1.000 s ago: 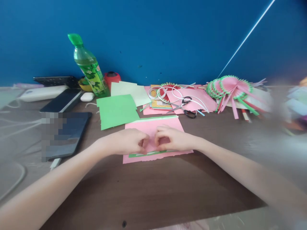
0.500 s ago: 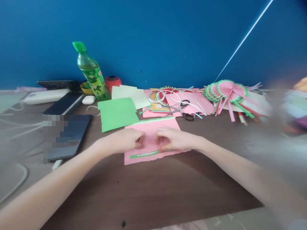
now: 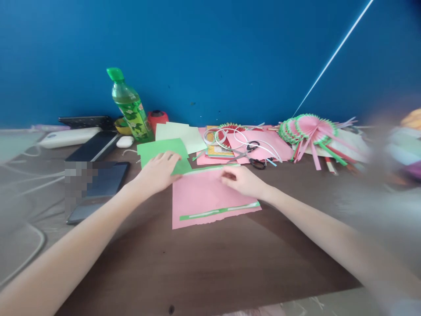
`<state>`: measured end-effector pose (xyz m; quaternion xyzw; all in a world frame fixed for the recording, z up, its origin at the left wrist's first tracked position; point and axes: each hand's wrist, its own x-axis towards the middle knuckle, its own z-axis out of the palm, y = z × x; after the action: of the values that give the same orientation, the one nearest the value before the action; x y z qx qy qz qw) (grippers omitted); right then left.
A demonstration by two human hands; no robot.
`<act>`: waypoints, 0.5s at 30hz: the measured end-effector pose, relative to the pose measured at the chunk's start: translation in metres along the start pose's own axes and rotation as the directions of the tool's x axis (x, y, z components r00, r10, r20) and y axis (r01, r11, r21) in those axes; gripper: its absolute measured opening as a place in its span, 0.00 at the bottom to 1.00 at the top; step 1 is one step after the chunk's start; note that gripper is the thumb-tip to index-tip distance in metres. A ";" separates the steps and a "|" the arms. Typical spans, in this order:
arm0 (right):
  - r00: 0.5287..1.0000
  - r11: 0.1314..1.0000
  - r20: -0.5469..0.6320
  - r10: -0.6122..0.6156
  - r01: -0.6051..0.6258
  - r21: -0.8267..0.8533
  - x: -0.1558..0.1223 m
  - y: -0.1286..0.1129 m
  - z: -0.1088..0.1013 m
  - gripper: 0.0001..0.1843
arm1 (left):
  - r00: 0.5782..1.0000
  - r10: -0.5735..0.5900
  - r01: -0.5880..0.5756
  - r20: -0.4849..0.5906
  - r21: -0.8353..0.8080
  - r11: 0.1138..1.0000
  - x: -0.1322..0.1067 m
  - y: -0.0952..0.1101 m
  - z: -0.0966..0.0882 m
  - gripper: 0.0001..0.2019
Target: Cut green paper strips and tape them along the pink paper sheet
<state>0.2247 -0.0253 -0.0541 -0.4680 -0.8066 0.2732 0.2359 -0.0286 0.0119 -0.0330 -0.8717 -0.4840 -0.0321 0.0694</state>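
Observation:
A pink paper sheet [image 3: 204,191] lies on the table before me. Along its near edge runs a green paper strip [image 3: 223,211] with white strips on it. A second green strip [image 3: 215,168], with a pale band, lies along its far edge. My left hand [image 3: 159,173] is open, its fingers spread over a green paper sheet [image 3: 156,149] and its thumb near the pink sheet's left corner. Over the pink sheet's right part is my right hand [image 3: 246,181], thumb and fingers curled together in a loose pinch. Whatever its fingertips hold, if anything, is hidden.
Behind are scissors [image 3: 255,163], white tape loops [image 3: 237,136], pale paper [image 3: 180,136] and pink paper [image 3: 263,145]. A folded-paper fan [image 3: 315,129] lies at right. To the left stand a green bottle [image 3: 131,109], a tablet [image 3: 105,188], a white earphone case [image 3: 125,141] and cables.
My left hand has moved from the pink sheet up and left onto the green sheet, its fingers opening. My right hand has shifted right and away from me, uncovering the near strip.

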 end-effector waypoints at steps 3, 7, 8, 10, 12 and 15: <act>0.980 0.999 -0.193 0.051 -0.049 0.016 0.005 0.010 -0.006 0.07 | 0.999 0.015 -0.017 0.041 0.051 0.999 0.001 -0.001 0.009 0.19; 0.918 0.990 -0.370 0.143 -0.133 0.052 0.012 0.030 -0.025 0.07 | 0.994 0.000 -0.016 0.113 0.143 0.990 0.002 0.006 0.004 0.16; 0.903 0.988 -0.402 0.155 -0.151 0.043 0.013 0.036 -0.029 0.07 | 0.994 -0.019 -0.002 0.112 0.180 0.984 0.002 0.008 0.001 0.17; 0.872 0.978 -0.452 0.186 -0.208 0.003 0.015 0.046 -0.038 0.06 | 0.993 -0.065 0.039 0.103 0.240 0.970 0.002 0.009 -0.005 0.22; 0.843 0.960 -0.482 0.239 -0.279 -0.012 0.015 0.054 -0.045 0.07 | 0.991 -0.097 0.070 0.096 0.247 0.967 0.002 0.008 -0.008 0.26; 0.821 0.940 -0.508 0.260 -0.336 -0.062 0.014 0.061 -0.051 0.10 | 0.993 -0.093 0.078 0.075 0.183 0.980 0.003 0.000 -0.006 0.30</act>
<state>0.2889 0.0235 -0.0547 -0.6586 -0.6545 0.1173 0.3523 -0.0271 0.0131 -0.0268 -0.8409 -0.5245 0.0451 0.1259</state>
